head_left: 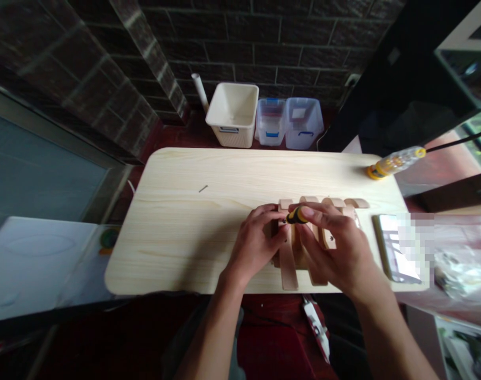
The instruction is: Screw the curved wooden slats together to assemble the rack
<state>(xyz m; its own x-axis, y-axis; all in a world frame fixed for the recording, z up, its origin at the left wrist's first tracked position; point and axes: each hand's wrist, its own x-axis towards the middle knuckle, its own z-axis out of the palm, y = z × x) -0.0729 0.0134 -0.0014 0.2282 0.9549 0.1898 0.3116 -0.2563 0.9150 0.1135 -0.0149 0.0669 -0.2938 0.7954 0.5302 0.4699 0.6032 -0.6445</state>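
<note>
Round-ended wooden slats [288, 269], screwdriver [295, 216] (yellow-black)

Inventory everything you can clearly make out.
table: one, pale wood, centre
wooden slats: at least four, tan, table's near right
screwdriver: one, yellow and black, over the wooden slats
thin piece: one, dark, table's left half
container: one, clear and yellow, table's far right corner
flat device: one, dark-edged, table's right end
bin: one, cream, beyond the table
boxes: two, clear with blue handles, right of bin
tube: one, white, left of bin
far wall: one, dark brick, background
left hand: one, bare, at the wooden slats
right hand: one, bare, holding the screwdriver
</note>
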